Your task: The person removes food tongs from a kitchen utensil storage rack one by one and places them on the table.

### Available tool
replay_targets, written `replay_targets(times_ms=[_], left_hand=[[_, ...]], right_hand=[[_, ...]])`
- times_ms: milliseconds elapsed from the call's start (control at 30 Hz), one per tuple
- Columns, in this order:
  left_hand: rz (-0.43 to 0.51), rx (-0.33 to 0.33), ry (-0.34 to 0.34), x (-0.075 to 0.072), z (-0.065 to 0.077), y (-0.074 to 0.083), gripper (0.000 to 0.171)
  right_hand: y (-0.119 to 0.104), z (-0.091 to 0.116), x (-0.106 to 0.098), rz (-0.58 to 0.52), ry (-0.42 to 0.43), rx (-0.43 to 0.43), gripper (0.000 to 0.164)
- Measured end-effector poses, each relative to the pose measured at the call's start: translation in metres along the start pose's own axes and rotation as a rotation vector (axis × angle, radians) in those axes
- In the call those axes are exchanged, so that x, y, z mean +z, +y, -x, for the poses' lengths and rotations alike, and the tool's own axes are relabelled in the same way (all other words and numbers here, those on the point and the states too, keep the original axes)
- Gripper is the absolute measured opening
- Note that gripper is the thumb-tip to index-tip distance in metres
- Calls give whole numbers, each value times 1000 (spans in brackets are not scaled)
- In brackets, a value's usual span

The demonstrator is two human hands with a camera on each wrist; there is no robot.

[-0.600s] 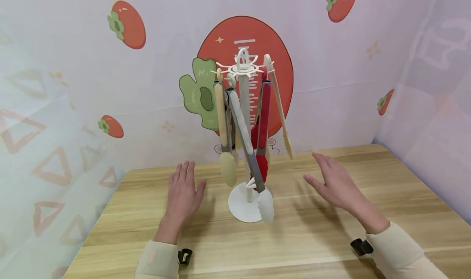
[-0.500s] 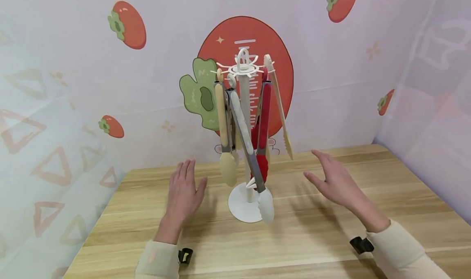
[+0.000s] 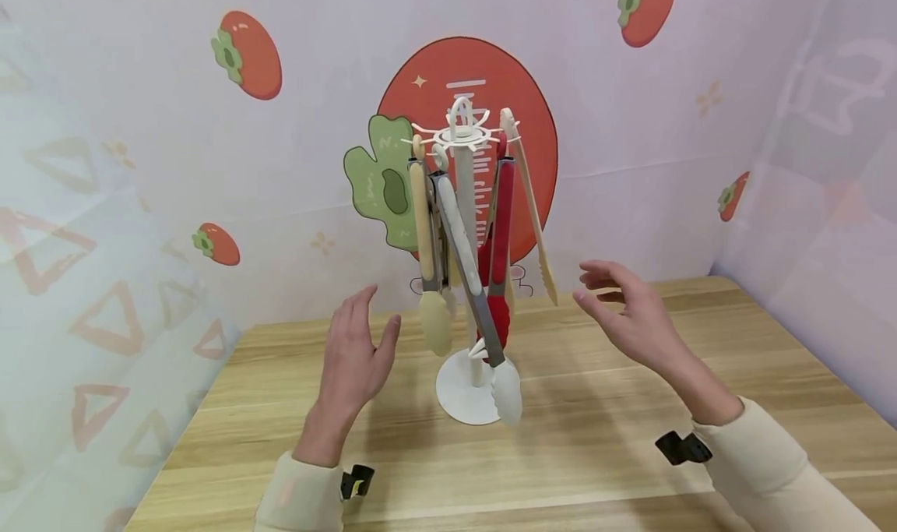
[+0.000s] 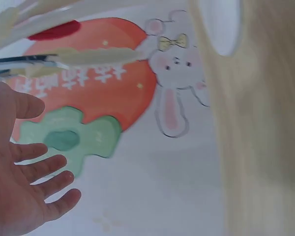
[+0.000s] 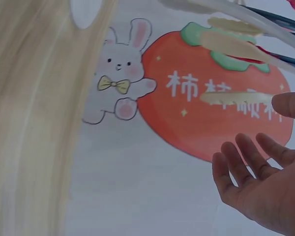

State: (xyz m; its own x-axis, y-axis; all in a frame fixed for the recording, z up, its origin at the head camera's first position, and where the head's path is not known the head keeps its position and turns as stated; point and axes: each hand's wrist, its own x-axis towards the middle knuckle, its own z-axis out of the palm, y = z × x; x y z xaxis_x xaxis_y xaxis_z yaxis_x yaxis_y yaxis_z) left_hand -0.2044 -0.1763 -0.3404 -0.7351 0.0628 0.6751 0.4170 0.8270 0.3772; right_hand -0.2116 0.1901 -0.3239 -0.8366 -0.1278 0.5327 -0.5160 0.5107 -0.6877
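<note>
A white utensil stand [image 3: 467, 407] with a round base and a ring of hooks stands mid-table. From its hooks hang several tongs: cream-handled tongs [image 3: 423, 228], grey-white tongs [image 3: 462, 236] slanting across the pole, red tongs [image 3: 501, 228] and thin beige tongs [image 3: 536, 213] on the right. My left hand [image 3: 353, 357] is raised left of the stand, fingers relaxed, touching nothing. On the other side my right hand [image 3: 634, 322] hovers with loosely bent fingers, nearest the beige tongs and apart from them. Both palms appear bare in the wrist views, at left hand [image 4: 19, 172] and right hand [image 5: 265, 182].
The wood-grain table [image 3: 561, 470] reaches back to a pale cloth backdrop [image 3: 315, 127] printed with persimmons. Cloth also closes off the left and right sides. A black strap mount [image 3: 683, 448] sits at the right cuff, another black mount [image 3: 357, 481] at the left.
Both hands have lifted from near the tabletop, and their fingers have bent a little. The right hand has risen slightly toward the stand. The tongs and stand hang as before.
</note>
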Motion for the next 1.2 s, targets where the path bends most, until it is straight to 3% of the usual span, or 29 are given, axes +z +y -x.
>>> replay_targets(times_ms=[400, 733, 1200], left_hand=[[135, 24, 56, -16, -16, 33, 51], [169, 35, 77, -22, -24, 46, 49], [230, 30, 60, -28, -30, 53, 49]], right_hand=[[-32, -20, -2, -104, -23, -47, 43], [-51, -36, 7, -116, 23, -121, 54], [-56, -47, 11, -75, 71, -160, 61]])
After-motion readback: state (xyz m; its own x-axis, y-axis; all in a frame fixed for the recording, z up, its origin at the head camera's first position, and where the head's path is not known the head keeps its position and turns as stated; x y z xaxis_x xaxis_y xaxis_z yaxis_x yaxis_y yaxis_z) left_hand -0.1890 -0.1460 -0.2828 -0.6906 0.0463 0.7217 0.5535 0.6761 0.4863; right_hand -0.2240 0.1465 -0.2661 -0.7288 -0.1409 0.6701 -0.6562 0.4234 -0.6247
